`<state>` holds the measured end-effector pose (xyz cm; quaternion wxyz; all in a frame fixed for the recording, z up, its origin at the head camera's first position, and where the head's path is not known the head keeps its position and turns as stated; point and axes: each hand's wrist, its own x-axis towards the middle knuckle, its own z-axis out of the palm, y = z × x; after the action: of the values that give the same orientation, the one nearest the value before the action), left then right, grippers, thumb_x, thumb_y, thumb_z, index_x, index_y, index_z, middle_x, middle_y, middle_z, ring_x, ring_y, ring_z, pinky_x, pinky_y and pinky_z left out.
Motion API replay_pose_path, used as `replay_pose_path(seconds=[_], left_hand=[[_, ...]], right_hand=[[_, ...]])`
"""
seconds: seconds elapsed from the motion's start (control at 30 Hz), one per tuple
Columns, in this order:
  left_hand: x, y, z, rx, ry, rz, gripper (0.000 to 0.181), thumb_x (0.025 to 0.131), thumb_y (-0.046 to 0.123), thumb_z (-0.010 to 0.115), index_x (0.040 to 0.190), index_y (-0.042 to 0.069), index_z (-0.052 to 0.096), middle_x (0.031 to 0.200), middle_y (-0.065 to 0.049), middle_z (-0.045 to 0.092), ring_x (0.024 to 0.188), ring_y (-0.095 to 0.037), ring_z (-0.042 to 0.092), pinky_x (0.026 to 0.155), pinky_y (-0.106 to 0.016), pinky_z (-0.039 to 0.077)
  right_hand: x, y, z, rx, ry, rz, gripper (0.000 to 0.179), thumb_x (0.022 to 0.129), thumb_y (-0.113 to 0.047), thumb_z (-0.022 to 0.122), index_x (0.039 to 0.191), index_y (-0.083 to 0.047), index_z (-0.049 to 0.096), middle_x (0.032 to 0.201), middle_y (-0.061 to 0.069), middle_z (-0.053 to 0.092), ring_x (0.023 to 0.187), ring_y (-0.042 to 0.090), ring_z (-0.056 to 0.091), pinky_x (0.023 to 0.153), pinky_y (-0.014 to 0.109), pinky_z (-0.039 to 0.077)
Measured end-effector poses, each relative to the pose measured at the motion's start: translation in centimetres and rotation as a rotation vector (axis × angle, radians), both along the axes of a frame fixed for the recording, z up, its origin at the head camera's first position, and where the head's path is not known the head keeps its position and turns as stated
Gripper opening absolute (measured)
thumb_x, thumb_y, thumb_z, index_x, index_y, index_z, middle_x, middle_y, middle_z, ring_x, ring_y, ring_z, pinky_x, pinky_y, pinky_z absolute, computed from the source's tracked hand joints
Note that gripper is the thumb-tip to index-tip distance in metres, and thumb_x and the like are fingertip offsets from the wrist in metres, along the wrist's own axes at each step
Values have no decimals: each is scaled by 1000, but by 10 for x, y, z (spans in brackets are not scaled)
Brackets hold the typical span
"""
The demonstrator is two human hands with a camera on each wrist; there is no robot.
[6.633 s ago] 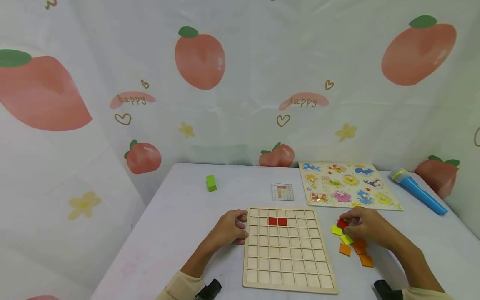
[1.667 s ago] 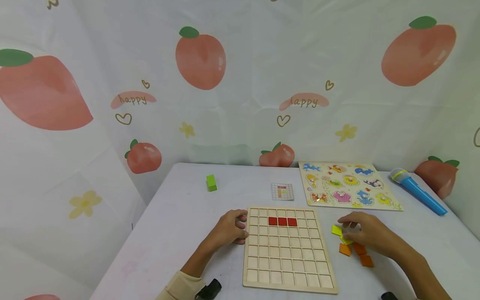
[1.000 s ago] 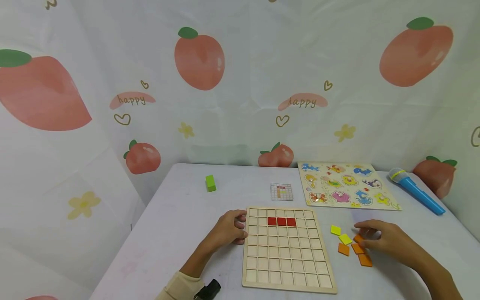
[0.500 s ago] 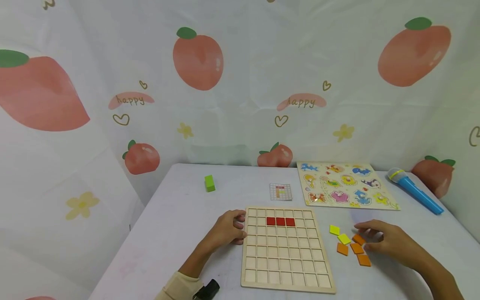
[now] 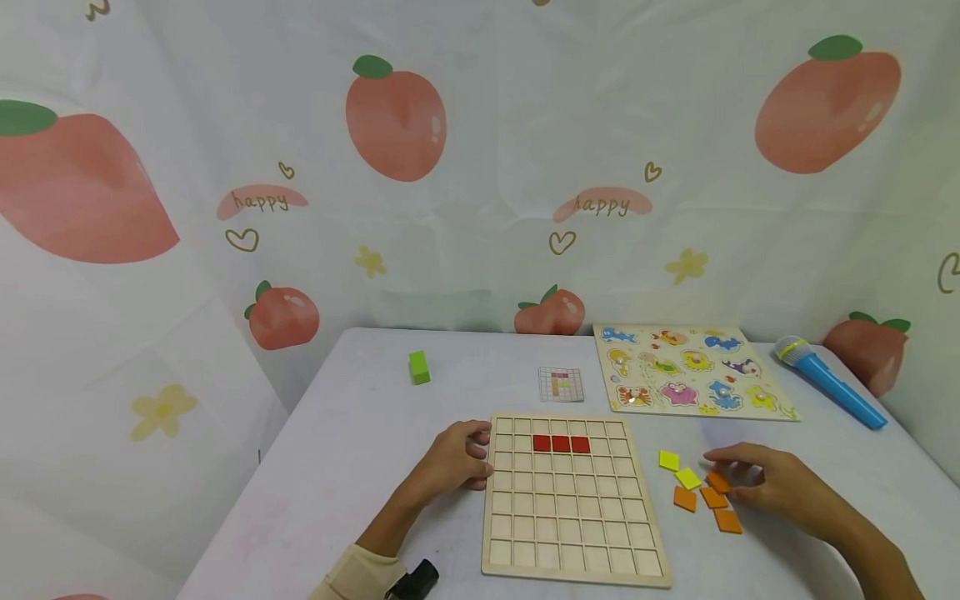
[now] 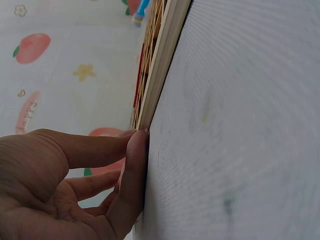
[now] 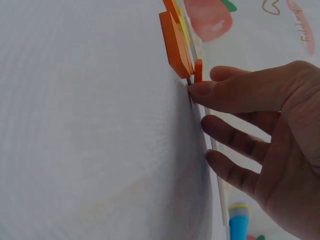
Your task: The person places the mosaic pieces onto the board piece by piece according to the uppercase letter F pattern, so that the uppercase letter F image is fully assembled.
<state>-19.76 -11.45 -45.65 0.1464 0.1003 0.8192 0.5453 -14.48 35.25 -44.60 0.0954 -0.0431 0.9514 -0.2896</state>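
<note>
My left hand (image 5: 453,456) holds the left edge of a wooden grid board (image 5: 577,550), its thumb and fingertips against the side. Three red tiles (image 5: 561,444) sit in a row in the board's second row of squares. Right of the board, my right hand (image 5: 780,483) is low over a loose group of tiles. Its thumb touches an orange tile (image 7: 198,69), while the index finger reaches out beyond it and the other fingers stay loosely bent. More orange tiles (image 5: 727,521) and two yellow tiles (image 5: 688,478) lie just left of this hand.
A small printed grid card (image 5: 561,384) lies behind the board. Farther back right are an animal peg puzzle (image 5: 693,367) and a blue toy microphone (image 5: 832,379). A green block (image 5: 419,367) stands at the back left. A fruit-print cloth (image 5: 450,250) hangs behind the table.
A third red tile now sits in the board's row. My right hand has shifted from the red and yellow tiles to the orange ones, which have spread apart. The left hand stays put.
</note>
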Motion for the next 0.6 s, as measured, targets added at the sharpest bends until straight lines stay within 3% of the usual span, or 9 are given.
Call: replay_pose_path(seconds=[0.2,0.43,0.6], left_hand=[[0,0,0,-6,-2,1,68,83,-12,78,147,-6,55,122,-14,60,100,-23,62,66,-32,68],[-1,0,-1,-7,-10,5,69,82,-13,78,147,-5,55,123,-13,60,101,-23,63,66,-32,68],[-2,1,-1,-6,-13,5,69,83,-12,78,147,-5,55,124,-13,60,102,-23,63,67,-32,68]], right_hand=[[-1,1,0,20,-12,-10,43,89,-19,82,128,-2,74,111,2,72,96,20,58,71,22,57],[-3,-1,0,20,-49,-43,40,88,-20,83,122,0,75,104,0,71,93,20,57,78,32,59],[-3,-2,1,34,-55,-51,38,88,-21,82,120,-1,77,101,-2,68,93,19,56,75,28,58]])
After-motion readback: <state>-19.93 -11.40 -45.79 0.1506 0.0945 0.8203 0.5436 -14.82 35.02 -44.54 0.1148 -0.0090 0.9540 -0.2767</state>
